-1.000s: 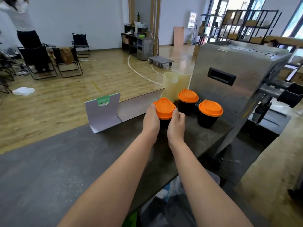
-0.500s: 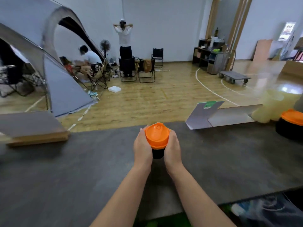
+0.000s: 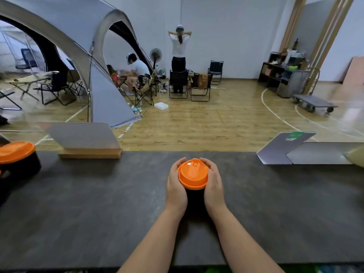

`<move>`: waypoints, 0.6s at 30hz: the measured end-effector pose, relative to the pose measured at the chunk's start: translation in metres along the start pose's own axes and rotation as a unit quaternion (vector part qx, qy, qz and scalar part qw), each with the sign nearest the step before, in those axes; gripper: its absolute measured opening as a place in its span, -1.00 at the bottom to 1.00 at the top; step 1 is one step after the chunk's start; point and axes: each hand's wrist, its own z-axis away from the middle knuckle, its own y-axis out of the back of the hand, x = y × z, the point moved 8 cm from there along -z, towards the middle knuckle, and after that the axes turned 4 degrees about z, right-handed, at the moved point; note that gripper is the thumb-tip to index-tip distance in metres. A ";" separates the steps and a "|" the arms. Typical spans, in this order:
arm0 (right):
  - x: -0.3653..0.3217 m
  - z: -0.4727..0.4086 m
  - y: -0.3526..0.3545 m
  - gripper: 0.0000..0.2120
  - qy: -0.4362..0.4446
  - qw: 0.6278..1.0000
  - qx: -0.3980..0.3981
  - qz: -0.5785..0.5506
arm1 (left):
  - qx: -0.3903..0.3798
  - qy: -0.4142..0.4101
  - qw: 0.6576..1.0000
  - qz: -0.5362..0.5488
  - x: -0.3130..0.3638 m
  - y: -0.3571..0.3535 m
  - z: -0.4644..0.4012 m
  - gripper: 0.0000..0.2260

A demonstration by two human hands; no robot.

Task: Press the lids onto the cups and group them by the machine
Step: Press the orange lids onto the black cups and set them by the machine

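Both hands, left hand (image 3: 175, 187) & right hand (image 3: 214, 185), wrapped round black cup (image 3: 195, 198) w/ orange lid (image 3: 193, 173), mid table (image 3: 78, 203). Lid looks seated; cup not by machine, which is out of view. Far left edge: another lidded cup (image 3: 18, 160), probably still to group.
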 end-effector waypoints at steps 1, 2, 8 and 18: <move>0.000 -0.001 0.001 -0.63 0.004 1.000 -0.003 -0.003 | -0.002 -0.008 1.000 -0.012 0.001 0.001 -0.002 -0.65; 0.000 -0.001 0.001 -0.63 0.010 1.000 -0.007 -0.005 | 0.000 -0.015 1.000 -0.019 0.001 0.002 -0.003 -0.67; 0.000 -0.004 -0.001 -0.77 0.008 0.999 -0.012 -0.035 | 0.092 -0.133 0.982 -0.092 0.014 0.024 -0.006 -0.82; 0.003 -0.004 -0.004 -0.69 0.016 0.998 -0.028 -0.045 | -0.029 -0.165 0.980 -0.104 0.008 0.003 -0.004 -0.70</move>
